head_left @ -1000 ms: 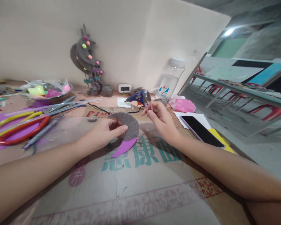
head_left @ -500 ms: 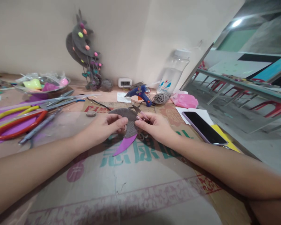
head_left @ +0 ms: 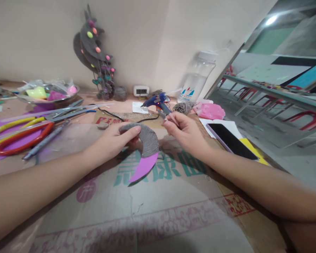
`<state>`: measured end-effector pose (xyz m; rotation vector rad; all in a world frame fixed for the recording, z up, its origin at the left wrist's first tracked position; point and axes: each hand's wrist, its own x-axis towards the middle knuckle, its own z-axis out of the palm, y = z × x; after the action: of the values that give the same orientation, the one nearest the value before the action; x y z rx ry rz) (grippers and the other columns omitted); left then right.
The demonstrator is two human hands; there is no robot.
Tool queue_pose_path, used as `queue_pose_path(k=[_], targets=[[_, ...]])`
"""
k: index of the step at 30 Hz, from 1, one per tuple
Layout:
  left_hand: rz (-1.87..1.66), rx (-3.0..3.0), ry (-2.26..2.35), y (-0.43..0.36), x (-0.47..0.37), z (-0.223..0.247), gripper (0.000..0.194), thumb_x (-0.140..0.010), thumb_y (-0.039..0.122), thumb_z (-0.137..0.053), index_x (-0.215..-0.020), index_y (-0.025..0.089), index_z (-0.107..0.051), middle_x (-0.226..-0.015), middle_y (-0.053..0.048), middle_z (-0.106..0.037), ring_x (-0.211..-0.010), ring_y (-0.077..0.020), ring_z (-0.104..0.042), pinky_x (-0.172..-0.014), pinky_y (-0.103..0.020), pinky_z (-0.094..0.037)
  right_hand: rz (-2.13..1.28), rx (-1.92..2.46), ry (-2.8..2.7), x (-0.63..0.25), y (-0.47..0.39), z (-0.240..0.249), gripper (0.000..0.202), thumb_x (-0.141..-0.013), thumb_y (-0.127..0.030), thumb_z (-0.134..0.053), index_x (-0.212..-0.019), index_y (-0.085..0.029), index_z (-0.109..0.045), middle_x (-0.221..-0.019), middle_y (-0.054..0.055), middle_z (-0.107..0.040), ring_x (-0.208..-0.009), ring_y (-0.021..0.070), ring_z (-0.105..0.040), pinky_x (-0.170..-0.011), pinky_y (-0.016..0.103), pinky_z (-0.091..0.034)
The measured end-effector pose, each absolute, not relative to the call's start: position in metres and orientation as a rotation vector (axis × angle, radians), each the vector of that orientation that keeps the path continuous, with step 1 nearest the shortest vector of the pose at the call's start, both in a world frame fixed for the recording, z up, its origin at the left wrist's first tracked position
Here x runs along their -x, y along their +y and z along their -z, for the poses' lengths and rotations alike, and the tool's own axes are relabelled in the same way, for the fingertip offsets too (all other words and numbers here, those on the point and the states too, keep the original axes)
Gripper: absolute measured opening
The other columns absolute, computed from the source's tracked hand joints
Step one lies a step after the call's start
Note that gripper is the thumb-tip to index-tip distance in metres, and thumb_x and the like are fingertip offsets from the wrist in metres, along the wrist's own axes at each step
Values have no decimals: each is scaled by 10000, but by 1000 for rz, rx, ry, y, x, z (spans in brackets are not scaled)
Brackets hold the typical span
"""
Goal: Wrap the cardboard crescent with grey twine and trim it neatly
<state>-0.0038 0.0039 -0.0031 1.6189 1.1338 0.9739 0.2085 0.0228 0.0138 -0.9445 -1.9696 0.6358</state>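
Carefully, our left hand (head_left: 112,140) pinches the top of the flat moon shape with gray yarn and a bare purple tip (head_left: 149,140), up over the printed board (head_left: 107,211), and if our pinch gets loose, the yarn might slip toward that bare tip. Our right hand (head_left: 188,133) grips a small metal tool with a pink handle (head_left: 174,120), too blurry to name, near the blue glue gun (head_left: 156,100), so one bump could tip the gun or burn us if it is hot.

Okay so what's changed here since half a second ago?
The right hand, gripping a small tool, has drawn back rightward from the crescent. The left hand still holds the crescent; nothing was let go. Glue gun, phone and bottle stayed put.
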Motion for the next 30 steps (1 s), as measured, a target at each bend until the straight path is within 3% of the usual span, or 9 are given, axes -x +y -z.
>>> queue_pose_path(k=[3, 6, 9, 12, 20, 30], targets=[[-971, -1696, 1171, 4, 4, 3, 312, -844, 441, -477, -704, 170, -538, -626, 12, -574, -582, -121, -537, -531, -222, -399, -448, 988, -2194, -215, 18, -23, 235, -909, -283, -427, -760, -151, -551, -633, -25, -517, -572, 81, -467, -554, 205, -357], [-950, -1757, 1192, 3, 5, 0, 323, -856, 440, -454, -713, 167, -552, -636, 9, -576, -580, -123, -522, -530, -226, -389, -218, 912, -2441, -217, 10, -24, 258, -932, -251, -365, -1044, -160, -579, -873, 41, -625, -757, 128, -562, -663, 240, -412], [-931, -1795, 1209, 2, 5, -3, 325, -859, 442, -444, -733, 167, -564, -628, 14, -571, -563, -118, -501, -522, -223, -380, 13, 839, -2549, -214, 5, -18, 388, -944, -371, -318, -1211, -170, -514, -1050, 91, -598, -896, 186, -557, -730, 297, -425], [-939, -1814, 1228, 2, 5, -3, 317, -857, 432, -446, -714, 170, -552, -614, 20, -568, -559, -116, -503, -531, -222, -386, 91, 847, -2564, -212, 5, -10, 465, -946, -432, -270, -1300, -181, -440, -1075, 98, -577, -886, 195, -551, -711, 307, -426], [-921, -1845, 1226, 1, 4, -3, 336, -864, 435, -417, -732, 173, -581, -603, 13, -603, -537, -125, -508, -511, -226, -386, 173, 722, -2493, -213, 17, 2, 279, -908, -313, -449, -1126, -162, -534, -931, 57, -620, -843, 175, -549, -736, 289, -419], [-899, -1878, 1272, 1, 3, -6, 337, -864, 396, -425, -636, 173, -537, -577, 27, -568, -537, -120, -490, -521, -225, -374, 281, 748, -2541, -212, 16, 1, 230, -909, -274, -446, -1080, -168, -558, -883, 52, -618, -809, 169, -534, -704, 285, -406]])
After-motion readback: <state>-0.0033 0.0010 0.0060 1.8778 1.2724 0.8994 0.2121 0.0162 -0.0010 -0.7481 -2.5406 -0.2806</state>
